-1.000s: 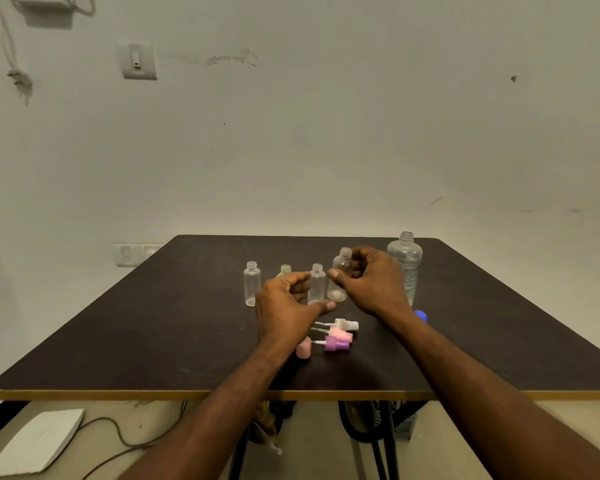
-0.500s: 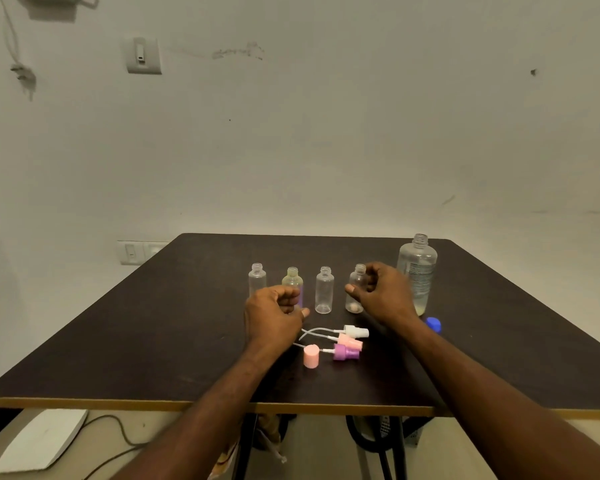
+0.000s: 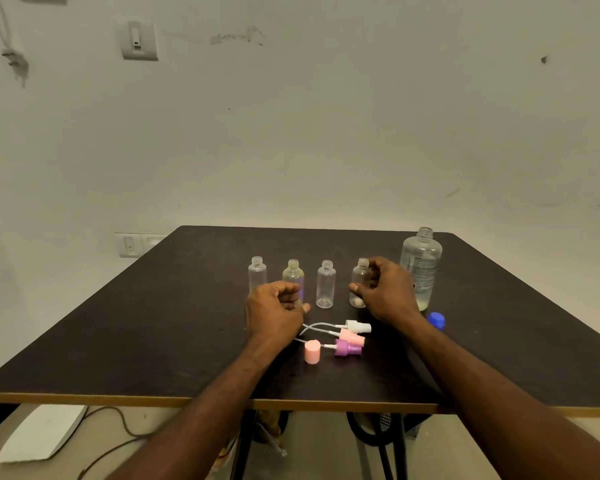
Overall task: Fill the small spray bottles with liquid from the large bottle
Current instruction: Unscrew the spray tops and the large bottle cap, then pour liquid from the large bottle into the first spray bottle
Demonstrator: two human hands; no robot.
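Four small spray bottles stand uncapped in a row on the dark table (image 3: 153, 323), all left of the large bottle (image 3: 420, 268), which stands open near the table's far right corner with only a little pale liquid at its bottom. The right hand (image 3: 383, 292) curls its fingers around the small bottle nearest the large bottle (image 3: 360, 284), apparently gripping its body. The left hand (image 3: 274, 310) sits loosely curled in front of the yellowish small bottle (image 3: 293, 277), and whether it touches that bottle cannot be told. Nearer the person than the large bottle lie a blue cap (image 3: 436, 320), three spray heads (image 3: 352, 337) and a pink cap (image 3: 312, 352).

The small bottles look like thin, light, empty plastic, easy to tip, so each is best steadied low on its body. The large bottle should be light and slightly squeezable; a grip around its middle would likely give a controlled pour into such narrow necks
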